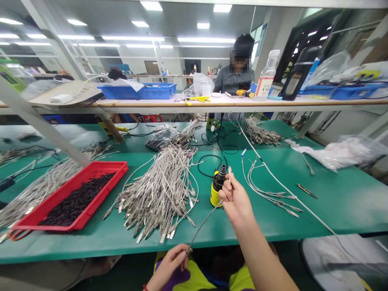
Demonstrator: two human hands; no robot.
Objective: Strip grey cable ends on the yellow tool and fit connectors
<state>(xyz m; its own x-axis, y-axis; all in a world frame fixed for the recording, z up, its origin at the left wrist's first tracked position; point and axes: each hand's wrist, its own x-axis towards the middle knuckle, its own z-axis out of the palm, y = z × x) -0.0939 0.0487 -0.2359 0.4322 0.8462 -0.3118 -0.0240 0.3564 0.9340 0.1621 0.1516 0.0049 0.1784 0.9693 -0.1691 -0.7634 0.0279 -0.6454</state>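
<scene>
A short grey cable (203, 223) runs between my two hands. My right hand (238, 200) is closed on one end, and a small light-coloured connector tip (229, 171) sticks up above its fingers. That hand is beside the metal nozzle of a yellow and black heat gun (216, 196), which stands upright on the green bench; whether they touch I cannot tell. Lower down, over my lap, my left hand (172, 264) pinches the cable's other end. Left of the heat gun lies a big pile of grey cables (160, 190) with metal connectors.
At the left a red tray (119, 166) holds many small black pieces, beside more cables (33, 188). Several loose cables (260, 190), a pen-like tool (306, 191) and a white cord (281, 186) lie right. A raised shelf (182, 104) crosses the back; a person (235, 76) sits beyond it.
</scene>
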